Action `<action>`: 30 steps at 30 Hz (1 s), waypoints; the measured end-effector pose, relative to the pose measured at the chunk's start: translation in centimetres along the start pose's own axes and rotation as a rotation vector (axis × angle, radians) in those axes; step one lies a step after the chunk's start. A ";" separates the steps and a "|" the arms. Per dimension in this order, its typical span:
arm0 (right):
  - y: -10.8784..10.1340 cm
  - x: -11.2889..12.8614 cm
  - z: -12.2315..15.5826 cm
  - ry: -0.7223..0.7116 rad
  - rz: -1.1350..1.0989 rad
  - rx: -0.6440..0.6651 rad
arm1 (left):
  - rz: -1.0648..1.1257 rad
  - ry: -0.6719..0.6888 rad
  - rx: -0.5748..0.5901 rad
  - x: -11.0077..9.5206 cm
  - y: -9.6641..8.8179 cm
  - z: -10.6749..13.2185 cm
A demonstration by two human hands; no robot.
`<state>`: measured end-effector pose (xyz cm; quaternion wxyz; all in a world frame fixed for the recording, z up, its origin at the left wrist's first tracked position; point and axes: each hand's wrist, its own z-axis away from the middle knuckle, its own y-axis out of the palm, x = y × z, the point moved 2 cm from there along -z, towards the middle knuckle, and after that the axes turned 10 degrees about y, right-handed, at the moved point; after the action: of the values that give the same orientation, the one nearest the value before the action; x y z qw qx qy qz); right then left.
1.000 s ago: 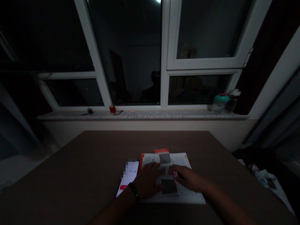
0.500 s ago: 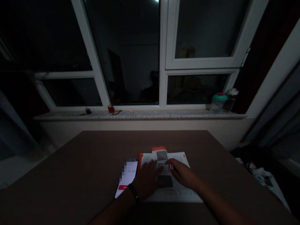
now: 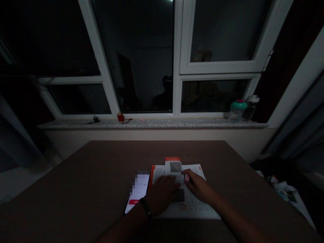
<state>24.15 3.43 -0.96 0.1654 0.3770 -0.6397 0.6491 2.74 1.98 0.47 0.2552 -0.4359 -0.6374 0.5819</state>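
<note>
Printed sheets or a booklet [image 3: 202, 210] with an orange left edge lie on the table. Over them is a narrower printed piece [image 3: 175, 167] with grey pictures and an orange top band, which sticks out past the far edge. My left hand [image 3: 162, 194], a dark band on its wrist, rests flat across the narrow piece with its fingers stretched out. Just right of it, my right hand [image 3: 198, 187] is closed around a small pink object [image 3: 186, 179], whose kind I cannot make out. Its tip is at the narrow piece's right edge, partly hidden by the fingers.
A lit phone [image 3: 138, 192] lies left of the sheets on the brown table [image 3: 83, 189]. On the granite sill [image 3: 162, 123] stand a green-lidded jar [image 3: 236, 109], a clear bottle [image 3: 250, 108] and a small red item [image 3: 120, 117]. White bags or papers [image 3: 286, 192] are at the right.
My left hand has shifted slightly right over the narrow piece, its fingers now closer together. My right hand with the pink object has moved only a little. The view has shifted slightly.
</note>
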 end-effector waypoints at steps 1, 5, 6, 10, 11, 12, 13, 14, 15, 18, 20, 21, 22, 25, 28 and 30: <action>0.1 0.1 0.0 -0.004 0.012 0.008 | 0.006 -0.001 0.000 0.0 0.0 0.0; 0.1 0.6 0.3 -0.044 0.057 0.076 | 0.038 -0.013 0.020 0.0 0.1 0.1; 0.1 0.7 0.5 -0.065 0.057 0.104 | 0.049 -0.013 0.024 0.0 0.1 0.1; -0.1 1.3 1.2 -0.133 0.046 0.217 | 0.075 -0.008 0.018 0.0 0.0 0.1; 0.0 1.4 1.3 -0.136 0.048 0.232 | 0.074 -0.009 0.021 0.0 0.0 0.1; 0.0 1.4 1.4 -0.132 0.052 0.233 | 0.073 -0.012 0.028 0.0 0.0 0.1; 0.0 1.3 1.4 -0.118 0.058 0.223 | 0.073 -0.015 0.040 0.0 0.0 0.1; 0.0 1.3 1.3 -0.096 0.065 0.203 | 0.073 -0.020 0.053 0.0 0.0 0.1; 0.1 1.1 1.2 -0.070 0.076 0.181 | 0.073 -0.025 0.064 0.1 0.0 0.1; 0.1 0.9 0.9 -0.018 0.115 0.139 | 0.073 -0.037 0.069 0.1 0.0 0.1; 0.0 1.0 0.9 -0.025 0.129 0.158 | 0.079 -0.032 0.052 0.1 0.1 0.1; -0.1 1.1 1.0 -0.035 0.131 0.177 | 0.083 -0.029 0.044 0.1 0.1 0.2; -0.2 1.3 1.1 -0.046 0.132 0.198 | 0.086 -0.026 0.038 0.1 0.1 0.2; -0.5 1.9 1.7 -0.078 0.138 0.263 | 0.081 -0.024 0.026 0.2 0.1 0.3; -0.6 2.4 2.1 -0.089 0.141 0.319 | 0.072 -0.016 0.028 0.3 0.1 0.3; -0.5 2.4 2.1 -0.079 0.134 0.332 | 0.064 -0.015 0.030 0.3 0.1 0.2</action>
<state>23.54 0.81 0.89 0.0321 0.3808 -0.5533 0.7401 2.43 2.11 0.23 0.2383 -0.4479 -0.6163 0.6023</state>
